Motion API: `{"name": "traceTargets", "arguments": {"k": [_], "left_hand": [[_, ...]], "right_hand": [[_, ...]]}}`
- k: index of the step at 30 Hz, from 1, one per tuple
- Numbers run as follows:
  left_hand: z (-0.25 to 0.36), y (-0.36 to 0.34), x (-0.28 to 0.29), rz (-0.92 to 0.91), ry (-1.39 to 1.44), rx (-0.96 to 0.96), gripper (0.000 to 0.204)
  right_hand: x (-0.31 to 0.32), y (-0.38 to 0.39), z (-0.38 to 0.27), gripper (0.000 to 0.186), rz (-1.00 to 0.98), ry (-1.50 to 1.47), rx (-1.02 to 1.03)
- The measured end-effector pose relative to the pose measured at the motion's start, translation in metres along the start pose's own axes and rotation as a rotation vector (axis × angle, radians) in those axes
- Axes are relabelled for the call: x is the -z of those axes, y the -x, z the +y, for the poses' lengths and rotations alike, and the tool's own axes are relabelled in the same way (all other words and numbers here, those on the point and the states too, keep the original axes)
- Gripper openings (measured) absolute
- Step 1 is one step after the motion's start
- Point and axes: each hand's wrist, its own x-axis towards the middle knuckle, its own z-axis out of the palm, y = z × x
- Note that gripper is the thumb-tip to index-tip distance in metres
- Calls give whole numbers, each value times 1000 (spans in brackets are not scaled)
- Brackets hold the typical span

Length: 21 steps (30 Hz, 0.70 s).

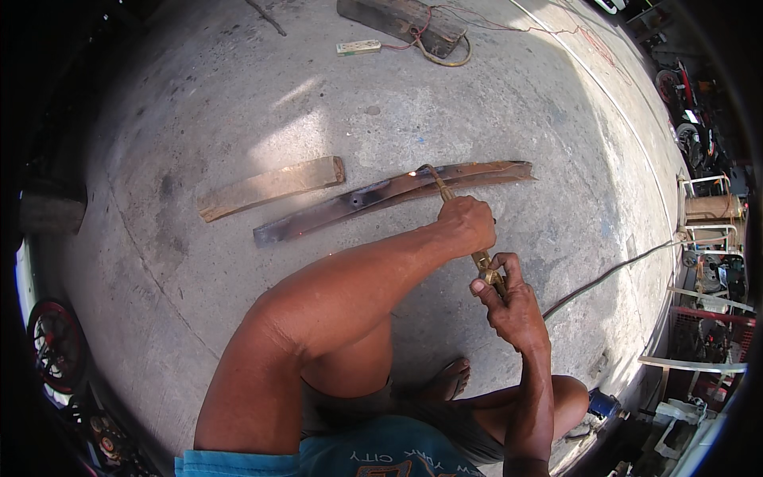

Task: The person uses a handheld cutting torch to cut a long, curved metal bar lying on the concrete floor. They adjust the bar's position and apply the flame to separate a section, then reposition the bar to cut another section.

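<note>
A brass gas torch (pixel 443 188) slants away from me, its bent tip over a long rusty steel bar (pixel 381 191). There is a small bright glow on the bar at the tip, and a dark hole shows left of it. My left hand (pixel 469 225) is closed around the torch's body. Nearer to me, my right hand (pixel 513 310) grips the torch's rear end by the valves, thumb and forefinger at the fittings. A rough wooden block (pixel 270 188) lies on the concrete just beyond the bar's left part, apart from it.
A dark hose (pixel 612 272) runs right toward gas cylinders (pixel 715 208) in a white frame. Far ahead lie a dark beam (pixel 401 22), thin red wires and a pale power strip (pixel 358 48). A wheel (pixel 56 347) stands at left. My bare foot (pixel 451 380) rests on the floor.
</note>
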Motion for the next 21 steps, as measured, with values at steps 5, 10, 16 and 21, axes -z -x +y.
{"name": "traceTargets", "arguments": {"k": [5, 10, 16, 21], "left_hand": [[-5, -6, -3, 35, -4, -24, 31], [-6, -9, -1, 35, 7, -17, 30], [-4, -7, 1, 19, 4, -17, 30], [-3, -8, 1, 22, 21, 4, 29]], "right_hand": [[-1, -3, 1, 38, 4, -8, 13], [-1, -7, 2, 38, 22, -10, 35], [0, -6, 0, 38, 11, -5, 7], [0, -6, 2, 38, 15, -13, 17]]}}
